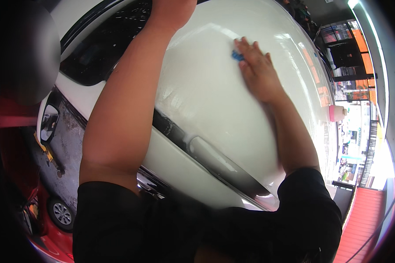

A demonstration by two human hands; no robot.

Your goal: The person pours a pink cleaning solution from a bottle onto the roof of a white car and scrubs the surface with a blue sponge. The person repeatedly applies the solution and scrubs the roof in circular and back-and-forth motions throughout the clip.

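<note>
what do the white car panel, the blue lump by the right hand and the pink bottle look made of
White car panel: probably painted metal, glossy, given its bright reflections. Blue lump: perhaps clay or cloth; too small to tell. Pink bottle: likely plastic, judging by its solid pink colour.

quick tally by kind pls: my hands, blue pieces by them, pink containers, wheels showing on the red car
Hands: 2, right hand and left hand, the latter cut off by the top edge
Blue pieces: 1, at the right hand
Pink containers: 1
Wheels on the red car: 1
Total: 5
</note>
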